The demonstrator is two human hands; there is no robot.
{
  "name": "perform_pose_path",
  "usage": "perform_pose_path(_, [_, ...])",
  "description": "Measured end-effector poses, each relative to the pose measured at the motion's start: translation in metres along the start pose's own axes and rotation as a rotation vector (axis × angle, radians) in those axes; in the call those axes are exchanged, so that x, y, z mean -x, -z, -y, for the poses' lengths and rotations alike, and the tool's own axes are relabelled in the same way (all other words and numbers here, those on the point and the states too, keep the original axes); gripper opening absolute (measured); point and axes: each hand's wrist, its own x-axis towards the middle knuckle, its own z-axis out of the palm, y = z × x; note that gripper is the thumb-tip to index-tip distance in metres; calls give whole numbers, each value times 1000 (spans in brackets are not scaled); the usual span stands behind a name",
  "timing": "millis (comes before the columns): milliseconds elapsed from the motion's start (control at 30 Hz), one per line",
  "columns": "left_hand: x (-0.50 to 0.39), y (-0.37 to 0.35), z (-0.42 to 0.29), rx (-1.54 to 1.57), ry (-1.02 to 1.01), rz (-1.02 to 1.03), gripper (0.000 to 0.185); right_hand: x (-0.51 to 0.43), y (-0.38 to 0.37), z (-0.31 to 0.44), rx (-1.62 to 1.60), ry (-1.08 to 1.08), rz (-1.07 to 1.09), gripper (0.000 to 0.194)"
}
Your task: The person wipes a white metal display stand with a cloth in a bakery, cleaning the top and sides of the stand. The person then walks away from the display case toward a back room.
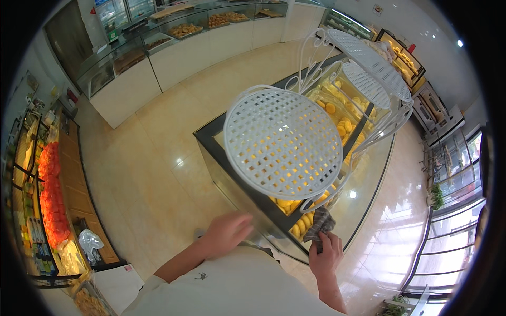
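My right hand (326, 254) grips a crumpled dark grey cloth (321, 224) over the near corner of a glass-topped display case (365, 185). Yellow round baked goods (302, 226) show beneath the glass beside the cloth. My left hand (228, 233) is blurred and hangs in front of my body, left of the case's near edge; nothing is visible in it, and its fingers are too blurred to judge. Just beyond the cloth stands a white metal rack with a round woven-pattern shelf (282, 142), its curled wire foot close to the cloth.
The rack's higher shelves (369, 63) rise over the far part of the case. A glass counter (221, 27) with trays of pastries runs along the back. Red-wrapped packages (53, 193) fill a shelf at left. Tiled floor (158, 166) lies between, and ovens (433, 104) stand at right.
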Motion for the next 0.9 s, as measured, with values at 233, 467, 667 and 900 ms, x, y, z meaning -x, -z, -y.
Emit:
perform_pose_path(233, [43, 106, 54, -11, -123, 166, 52, -7, -72, 186, -656, -596, 57, 26])
perform_pose_path(467, [90, 202, 109, 491, 104, -11, 66, -54, -154, 374, -1217, -386, 612, 27])
perform_pose_path(667, [95, 252, 204, 596, 179, -270, 49, -147, -173, 415, -720, -94, 315, 44])
perform_pose_path(900, [92, 320, 368, 519, 311, -235, 55, -253, -217, 420, -469, -179, -345, 44])
